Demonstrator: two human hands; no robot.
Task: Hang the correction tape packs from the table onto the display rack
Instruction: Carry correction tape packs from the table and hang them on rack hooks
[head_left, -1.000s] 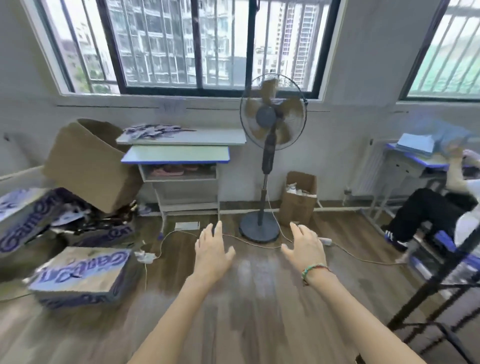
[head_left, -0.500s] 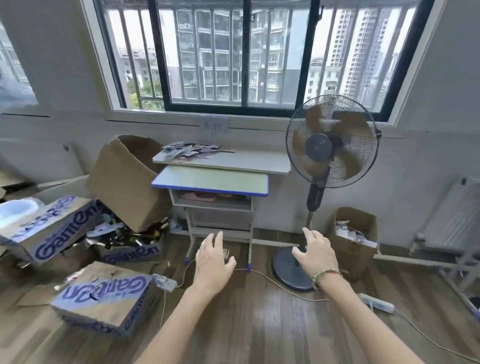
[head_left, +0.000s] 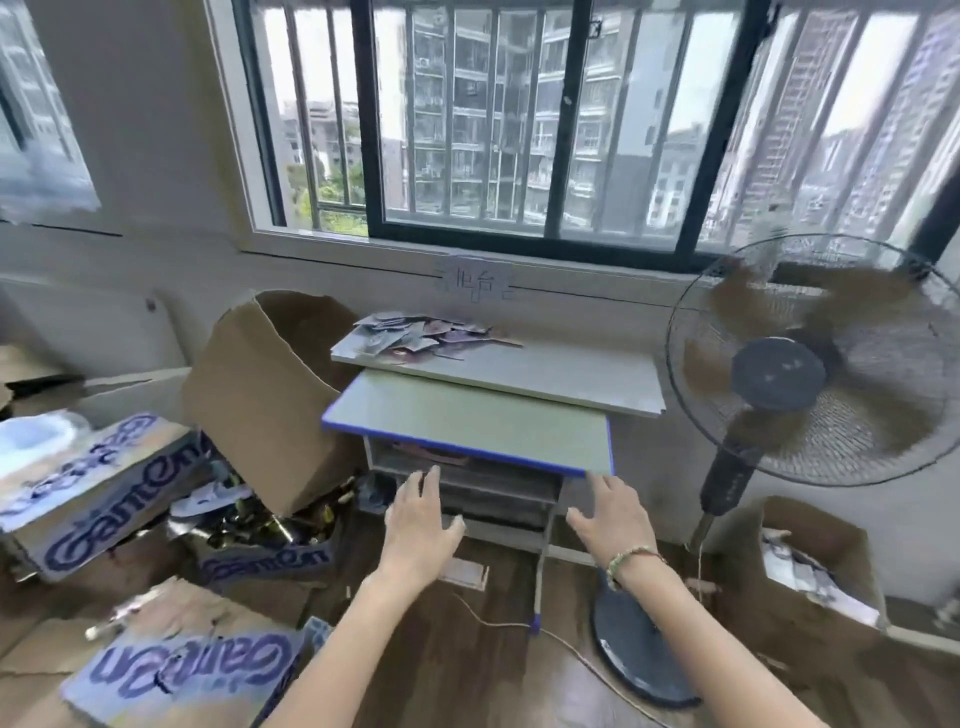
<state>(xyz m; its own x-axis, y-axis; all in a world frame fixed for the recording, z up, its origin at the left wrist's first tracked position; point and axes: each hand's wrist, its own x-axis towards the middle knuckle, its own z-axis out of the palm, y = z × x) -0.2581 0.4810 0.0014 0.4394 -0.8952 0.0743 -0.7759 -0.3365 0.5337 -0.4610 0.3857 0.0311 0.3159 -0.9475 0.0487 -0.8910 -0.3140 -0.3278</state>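
While both hands hang empty with fingers loosely spread, I see the correction tape packs heaped on the far table, at twelve o'clock from my left hand and eleven from my right hand; left looks nearer

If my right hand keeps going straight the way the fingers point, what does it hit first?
Most likely the blue front edge of the desk, near its right corner: the right hand points up and forward just below it. Depth is unclear, so it may still be well short.
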